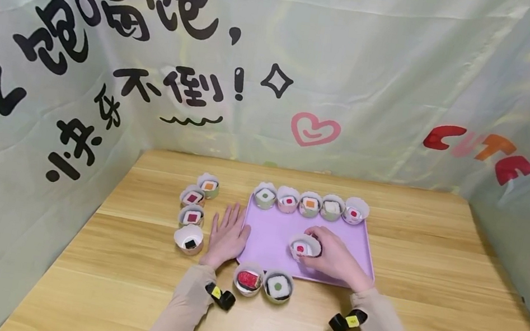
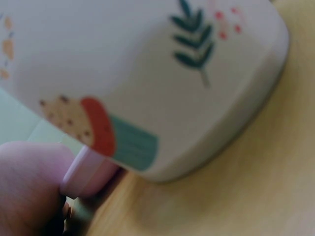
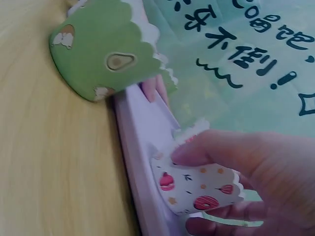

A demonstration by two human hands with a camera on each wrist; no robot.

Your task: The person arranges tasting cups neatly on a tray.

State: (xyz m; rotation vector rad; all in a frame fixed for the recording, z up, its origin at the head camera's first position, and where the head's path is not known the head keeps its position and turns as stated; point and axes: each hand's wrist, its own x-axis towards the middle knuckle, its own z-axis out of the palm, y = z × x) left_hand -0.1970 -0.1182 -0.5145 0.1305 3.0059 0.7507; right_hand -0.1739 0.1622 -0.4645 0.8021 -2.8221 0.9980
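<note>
My right hand (image 1: 334,254) grips a small scallop-edged paper cup (image 3: 199,189) over the lilac tray (image 1: 270,240). The cup is white with red and orange prints, its thumb side facing the right wrist camera. Inside sits a white sushi-like piece (image 1: 301,248) with a red top. Palm down, my left hand (image 1: 226,239) rests at the tray's left edge with its fingers straight, holding nothing. In the left wrist view a white cup (image 2: 98,44) with a cupcake print fills most of the picture, beside part of that hand.
Along the tray's back edge stands a row of several filled cups (image 1: 309,212). Several more form a column at the left, the front one a white cup (image 1: 188,233) with a black piece. Before the tray stand a red-filled cup (image 1: 246,292) and a green-dotted one (image 1: 277,298).
</note>
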